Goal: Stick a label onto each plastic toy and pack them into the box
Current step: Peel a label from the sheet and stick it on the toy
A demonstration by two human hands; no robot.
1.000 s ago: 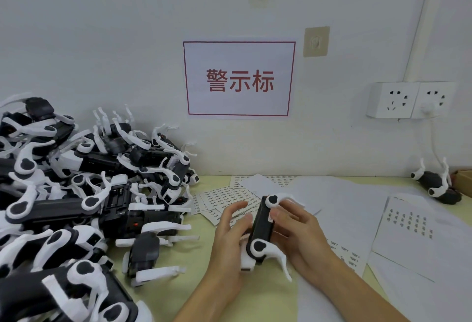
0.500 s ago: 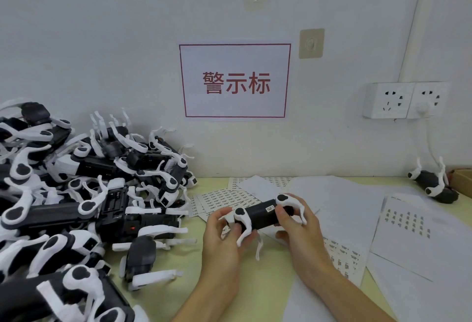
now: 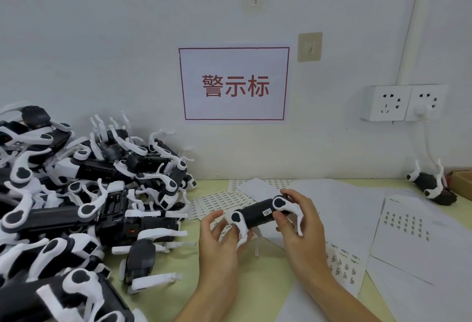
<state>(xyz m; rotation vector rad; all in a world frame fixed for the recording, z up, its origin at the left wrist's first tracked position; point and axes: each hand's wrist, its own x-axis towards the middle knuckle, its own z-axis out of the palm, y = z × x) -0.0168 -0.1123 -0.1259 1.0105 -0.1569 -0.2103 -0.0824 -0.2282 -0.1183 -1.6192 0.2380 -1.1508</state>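
A black-and-white plastic toy dog lies sideways between both hands above the table, a small white label on its black body. My left hand grips its left end and white legs. My right hand holds its right end, the thumb pressing beside the label. A big pile of the same toys fills the left of the table. One more toy lies on its back at the far right, next to the corner of a cardboard box.
Label sheets and white backing papers cover the yellow-green table ahead and to the right. A wall stands close behind, with a red-framed sign and sockets with a plugged cable.
The toy has turned from standing on end to lying sideways with the labelled side up. Both hands shifted to its two ends.
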